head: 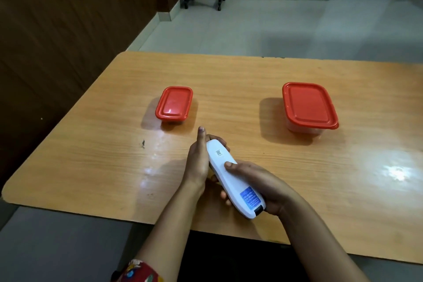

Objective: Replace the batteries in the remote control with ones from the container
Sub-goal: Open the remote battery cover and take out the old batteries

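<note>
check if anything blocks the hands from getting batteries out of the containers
Yes: both containers, the small one and the large one, have red lids on. Both hands, left and right, hold the remote. The table between is bare.

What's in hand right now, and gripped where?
The remote control, back side up: left hand wraps its far end, right hand holds the near half, thumb on its back.

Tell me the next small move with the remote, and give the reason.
Probably slide the back cover off the remote control. It is held back-up above the table by both hands: the left hand around its far end, the right hand around its near end with the thumb pressed on the back. The back looks closed, and both red-lidded containers remain shut.
</note>
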